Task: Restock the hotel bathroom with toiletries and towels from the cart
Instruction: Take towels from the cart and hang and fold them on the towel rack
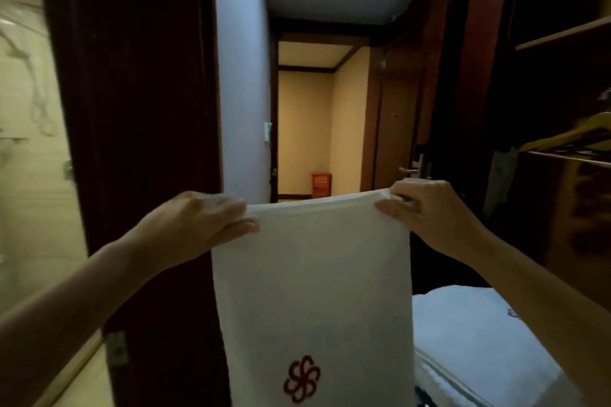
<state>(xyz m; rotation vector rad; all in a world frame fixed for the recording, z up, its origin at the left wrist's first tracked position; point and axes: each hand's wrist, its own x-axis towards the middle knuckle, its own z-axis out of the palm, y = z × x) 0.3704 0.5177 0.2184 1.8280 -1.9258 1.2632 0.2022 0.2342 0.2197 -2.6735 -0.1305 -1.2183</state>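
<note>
Holding a white hotel towel (310,274) up by its top corners, a person stands in a dim entry hall w/ the bathroom doorway (33,142) at left. Left hand (198,221) and right hand (426,208) are each pinched shut on the top hem. More folded towels (489,340) lie lower right. Risk: the hanging end could drag or snag the door frame (132,109). A red pinwheel logo (301,378) marks the towel; no legible text.

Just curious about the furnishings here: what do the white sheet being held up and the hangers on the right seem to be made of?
The towel looks like soft white cotton, matte, hanging limp, with a red flower emblem probably stitched in. The hangers look like pale varnished wood, though blur leaves that open.
</note>
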